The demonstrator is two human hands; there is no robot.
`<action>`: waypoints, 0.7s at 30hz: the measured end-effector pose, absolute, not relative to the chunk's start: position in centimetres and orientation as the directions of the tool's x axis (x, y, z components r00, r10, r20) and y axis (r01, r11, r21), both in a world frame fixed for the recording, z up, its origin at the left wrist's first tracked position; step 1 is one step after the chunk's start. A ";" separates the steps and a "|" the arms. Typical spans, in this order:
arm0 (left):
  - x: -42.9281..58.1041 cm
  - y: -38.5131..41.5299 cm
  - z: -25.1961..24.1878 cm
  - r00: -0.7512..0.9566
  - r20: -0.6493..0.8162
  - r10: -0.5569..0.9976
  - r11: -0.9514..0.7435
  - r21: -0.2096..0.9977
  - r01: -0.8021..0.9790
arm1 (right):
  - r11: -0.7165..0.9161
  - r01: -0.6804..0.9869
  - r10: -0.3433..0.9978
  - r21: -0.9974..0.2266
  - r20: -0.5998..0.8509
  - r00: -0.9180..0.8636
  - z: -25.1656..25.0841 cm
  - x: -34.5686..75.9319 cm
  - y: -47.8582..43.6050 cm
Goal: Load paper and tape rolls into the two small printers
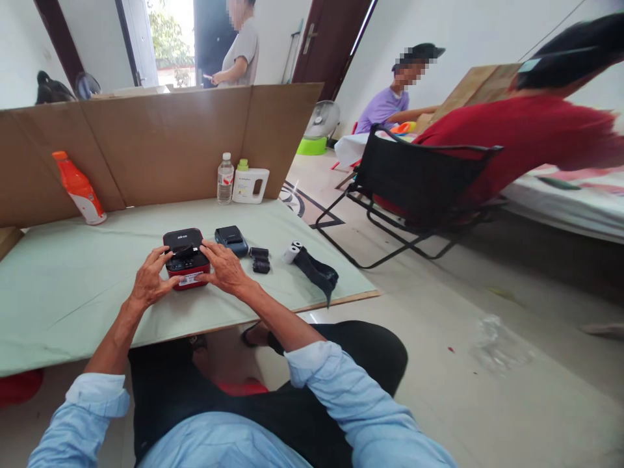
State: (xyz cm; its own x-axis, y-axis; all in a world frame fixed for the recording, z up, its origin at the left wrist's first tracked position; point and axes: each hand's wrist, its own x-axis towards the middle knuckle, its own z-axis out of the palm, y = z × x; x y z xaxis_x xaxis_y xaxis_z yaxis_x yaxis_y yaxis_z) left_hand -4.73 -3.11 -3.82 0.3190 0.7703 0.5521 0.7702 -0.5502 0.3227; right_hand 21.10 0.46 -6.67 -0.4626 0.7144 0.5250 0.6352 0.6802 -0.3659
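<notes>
A small red-and-black box-shaped device [188,277] sits on the pale green tabletop. It has a dark top and a white label on its front, and I cannot make out its exact kind. My left hand [150,278] grips its left side, thumb at the front and fingers at the top edge. On the opposite side my right hand [225,266] holds it the same way. A dark flap or strip lies across the top between my fingers. Just beyond my right hand is a dark blue compact device [232,240]. Beside it lie small black rolls [260,260].
White rolls [294,249] and a black pouch-like strip [316,270] lie to the right. Along a cardboard screen [170,140] stand an orange bottle [80,188], a clear bottle [225,179] and a white jug [251,184]. A black folding chair [414,175] holds a person in red.
</notes>
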 end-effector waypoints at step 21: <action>-3.3 -3.6 -6.2 0.132 0.415 0.900 -0.340 0.482 0.807 | 0.459 0.430 0.875 -0.777 0.311 -0.372 -10.0 20.2 -0.9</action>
